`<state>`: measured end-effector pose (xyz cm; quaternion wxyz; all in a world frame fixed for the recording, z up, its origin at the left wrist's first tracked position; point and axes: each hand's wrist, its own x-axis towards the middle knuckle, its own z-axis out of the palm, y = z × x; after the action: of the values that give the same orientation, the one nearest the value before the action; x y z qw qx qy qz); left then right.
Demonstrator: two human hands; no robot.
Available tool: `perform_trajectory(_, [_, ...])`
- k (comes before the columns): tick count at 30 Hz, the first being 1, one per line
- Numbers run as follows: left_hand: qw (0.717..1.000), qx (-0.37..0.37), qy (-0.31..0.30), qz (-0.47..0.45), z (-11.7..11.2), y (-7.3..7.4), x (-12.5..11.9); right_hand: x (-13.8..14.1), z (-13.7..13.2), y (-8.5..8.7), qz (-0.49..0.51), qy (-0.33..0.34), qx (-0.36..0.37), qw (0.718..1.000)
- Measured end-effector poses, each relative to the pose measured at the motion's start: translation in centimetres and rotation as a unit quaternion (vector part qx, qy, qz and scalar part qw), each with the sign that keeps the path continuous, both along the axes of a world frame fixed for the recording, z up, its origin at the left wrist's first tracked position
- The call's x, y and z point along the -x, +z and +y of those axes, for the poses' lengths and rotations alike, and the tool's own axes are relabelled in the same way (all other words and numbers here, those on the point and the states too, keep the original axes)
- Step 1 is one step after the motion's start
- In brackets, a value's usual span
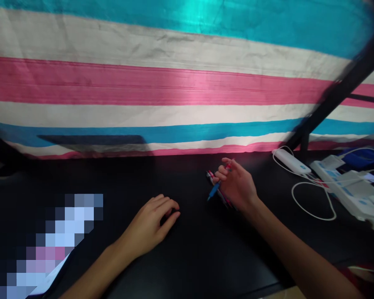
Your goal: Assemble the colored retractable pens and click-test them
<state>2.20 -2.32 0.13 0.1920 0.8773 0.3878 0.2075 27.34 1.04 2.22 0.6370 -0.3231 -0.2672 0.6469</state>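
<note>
My right hand [238, 185] is closed on a slim pen [213, 191] with a blue lower end pointing down and to the left. A bit of red shows between the fingers at its upper end. Beneath that hand, a few more pens [210, 176] lie on the black table, partly hidden by the palm. Resting on the tabletop to the left is my left hand [152, 220], palm down. Its fingers are loosely bent, the thumb is apart from the index finger, and nothing shows between them.
A white power strip [345, 191] with plugs and looping white cables lies at the right, beside a white oblong device [291, 161]. A blurred-out screen [71, 228] is at the lower left. A striped sheet [174, 83] hangs behind the table [187, 261]. A dark frame bar [339, 91] slants at right.
</note>
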Motion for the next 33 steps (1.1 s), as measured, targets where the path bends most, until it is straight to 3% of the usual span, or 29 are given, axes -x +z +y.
perform_trajectory(5, [1.0,-0.011,-0.001,0.014,0.2,0.0,0.3,-1.7,0.4,0.5,0.075,0.025,0.006,0.997])
perform_trajectory(17, [1.0,0.006,-0.003,0.026,0.8,-0.4,0.4,-3.4,-0.4,1.3,0.047,0.052,-0.06,0.996])
perform_trajectory(33, [0.999,0.025,0.001,0.04,1.0,-0.5,0.5,-2.9,-0.3,1.1,0.098,0.091,-0.011,0.991])
